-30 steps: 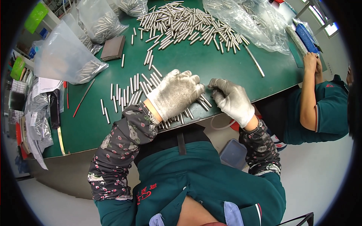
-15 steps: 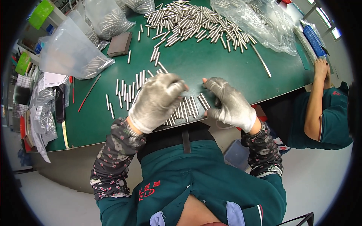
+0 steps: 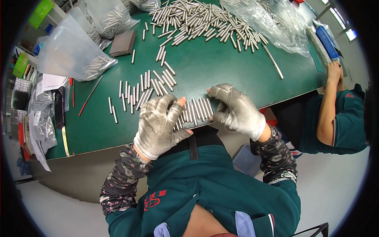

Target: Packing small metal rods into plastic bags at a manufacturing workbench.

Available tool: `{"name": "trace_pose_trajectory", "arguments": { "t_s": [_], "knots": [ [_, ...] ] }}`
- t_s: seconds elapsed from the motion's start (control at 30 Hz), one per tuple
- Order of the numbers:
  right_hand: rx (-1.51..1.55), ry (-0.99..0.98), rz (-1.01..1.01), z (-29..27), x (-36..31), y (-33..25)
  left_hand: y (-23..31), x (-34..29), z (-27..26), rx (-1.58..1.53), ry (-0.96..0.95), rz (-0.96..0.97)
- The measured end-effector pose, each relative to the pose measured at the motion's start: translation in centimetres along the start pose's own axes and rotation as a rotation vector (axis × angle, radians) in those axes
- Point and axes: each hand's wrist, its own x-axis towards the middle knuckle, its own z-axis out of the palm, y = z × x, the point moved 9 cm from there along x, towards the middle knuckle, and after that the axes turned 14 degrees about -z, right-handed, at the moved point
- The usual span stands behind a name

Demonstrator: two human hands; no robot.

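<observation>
A row of short silver metal pins point(image 3: 199, 110) stands side by side along the near table edge. At its left end my left hand point(image 3: 157, 124), in a grey-white glove with bare fingertips, partly covers the pins. Its thumb and fingers are apart. My right hand point(image 3: 238, 111), gloved alike, is at the row's right end, thumb and forefinger spread, with no pin visible in it. Looser pins point(image 3: 136, 93) lie to the left of the row and beyond it. Far back is a large heap of pins point(image 3: 197, 21).
Clear plastic bags of pins point(image 3: 75, 51) stand at the left, near a grey-brown block point(image 3: 122, 43). A thin metal strip point(image 3: 272, 61) lies to the right below a large plastic bag point(image 3: 272, 23). A co-worker's arm point(image 3: 331, 106) rests at the far right table edge.
My left hand has turned and opened, uncovering pins beyond it. My right hand has shifted slightly left. The pins at the row's right end, slanted before, now line up closer with the others.
</observation>
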Motion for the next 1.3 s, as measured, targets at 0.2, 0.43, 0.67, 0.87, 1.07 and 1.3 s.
{"name": "trace_pose_trajectory", "arguments": {
  "t_s": [0.2,0.43,0.67,0.87,1.07,1.3],
  "knots": [
    [-0.435,-0.082,-0.189,-0.3,0.3,-1.8,1.5,0.7,2.5,0.016,-0.039,0.063],
    [-0.388,-0.066,-0.164,-1.5,-0.1,-0.4,2.5,1.6,3.1,0.092,-0.092,0.055],
    [-0.626,0.005,-0.155,-3.0,-0.3,0.1,2.9,2.3,3.4,0.042,-0.092,0.018],
    [-0.565,-0.037,-0.316,-2.2,-0.3,-1.0,4.1,2.9,4.0,0.036,-0.088,0.036],
    [-0.195,0.129,-0.46,-3.3,-1.4,-1.4,3.6,2.7,3.0,-0.096,-0.061,0.07],
    [-0.444,0.192,-0.346,-3.5,-2.6,-0.4,2.5,0.2,4.0,0.164,-0.177,0.088]
  ]
}}
